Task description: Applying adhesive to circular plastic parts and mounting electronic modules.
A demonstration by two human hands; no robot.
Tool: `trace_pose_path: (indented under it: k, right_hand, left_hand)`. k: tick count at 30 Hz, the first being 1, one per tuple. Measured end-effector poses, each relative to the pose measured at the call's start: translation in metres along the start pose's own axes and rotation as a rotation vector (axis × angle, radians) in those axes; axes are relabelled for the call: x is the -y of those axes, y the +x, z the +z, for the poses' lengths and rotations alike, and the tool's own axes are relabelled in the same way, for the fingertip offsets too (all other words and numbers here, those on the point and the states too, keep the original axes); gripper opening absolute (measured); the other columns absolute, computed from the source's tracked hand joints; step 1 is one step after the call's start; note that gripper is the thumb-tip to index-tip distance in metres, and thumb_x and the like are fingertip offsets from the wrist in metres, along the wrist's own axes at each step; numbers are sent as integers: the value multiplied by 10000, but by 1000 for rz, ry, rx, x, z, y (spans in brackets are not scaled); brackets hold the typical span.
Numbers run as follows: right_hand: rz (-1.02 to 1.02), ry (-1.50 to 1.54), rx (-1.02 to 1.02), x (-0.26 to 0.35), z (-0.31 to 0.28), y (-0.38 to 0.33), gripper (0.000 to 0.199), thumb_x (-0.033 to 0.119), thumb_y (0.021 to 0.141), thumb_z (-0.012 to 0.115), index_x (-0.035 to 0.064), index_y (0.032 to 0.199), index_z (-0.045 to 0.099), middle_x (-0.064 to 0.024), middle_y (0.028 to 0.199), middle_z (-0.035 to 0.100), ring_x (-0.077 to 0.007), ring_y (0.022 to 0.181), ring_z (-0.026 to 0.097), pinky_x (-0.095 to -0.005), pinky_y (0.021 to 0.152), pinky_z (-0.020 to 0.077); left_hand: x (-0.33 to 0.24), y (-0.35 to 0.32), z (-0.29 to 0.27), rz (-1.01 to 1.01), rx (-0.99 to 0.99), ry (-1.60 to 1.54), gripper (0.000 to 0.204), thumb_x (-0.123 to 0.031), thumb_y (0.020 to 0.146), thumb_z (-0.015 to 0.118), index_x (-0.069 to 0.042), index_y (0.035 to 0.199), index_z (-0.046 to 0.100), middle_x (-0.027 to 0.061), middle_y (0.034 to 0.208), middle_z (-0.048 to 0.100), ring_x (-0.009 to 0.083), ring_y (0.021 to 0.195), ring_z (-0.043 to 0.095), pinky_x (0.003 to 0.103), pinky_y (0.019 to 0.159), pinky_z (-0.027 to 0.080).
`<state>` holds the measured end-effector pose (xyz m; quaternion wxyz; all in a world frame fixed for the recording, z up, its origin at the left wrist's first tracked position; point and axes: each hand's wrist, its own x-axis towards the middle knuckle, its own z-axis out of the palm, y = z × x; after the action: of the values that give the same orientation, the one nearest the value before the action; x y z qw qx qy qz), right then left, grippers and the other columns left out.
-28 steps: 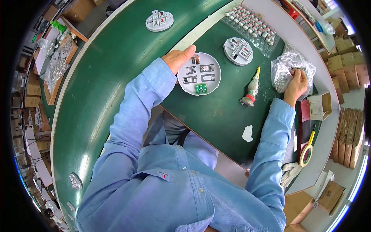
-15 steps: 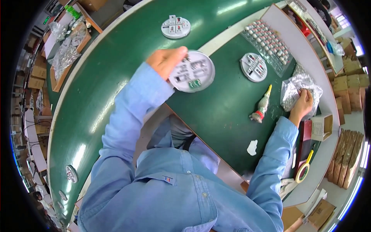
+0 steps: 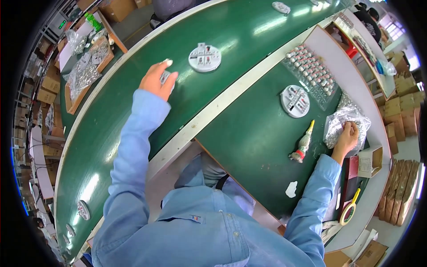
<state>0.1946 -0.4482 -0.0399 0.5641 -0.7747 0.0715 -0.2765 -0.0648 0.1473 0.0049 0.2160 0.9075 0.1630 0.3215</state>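
Leftward, left hand (image 3: 156, 81) fingers curled over round disc (image 3: 165, 78), right hand (image 3: 347, 135) fingers pinched in foil bag (image 3: 344, 124)

Conveyor belt (image 3: 133, 129) left, bearing round plate (image 3: 204, 58) — workbench (image 3: 258, 147) right, bearing second plate (image 3: 295, 101), glue tube (image 3: 302, 144) just before it, bag (image 3: 340, 124) right.

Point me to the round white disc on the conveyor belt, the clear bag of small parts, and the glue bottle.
round white disc (image 3: 204, 58), head view, top face.
clear bag (image 3: 339, 121), head view, crinkled upper side.
glue bottle (image 3: 303, 143), head view, body.
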Motion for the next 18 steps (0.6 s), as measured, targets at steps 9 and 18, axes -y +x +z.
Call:
trace_pose_path:
  k: [9,18]
  right_hand:
    - [2,34,28,-3,11,-3,355,131,997,695,-83,1275,636,-153,1129,731,-187,951,708,-288,815,563]
    - [78,-47,38,4,3,-7,384,137,999,695,-99,1296,629,-163,1175,728,-188,983,700,-309,853,557]
  left_hand:
    - [77,112,103,-178,258,-249,378,-144,916,743,-51,1279,698,176,1206,726,300,1044,711,370,920,553]
    - [67,97,109,-131,306,-547,262,-1,906,702,-42,1157,761,91,1032,789,222,908,746,343,861,582]
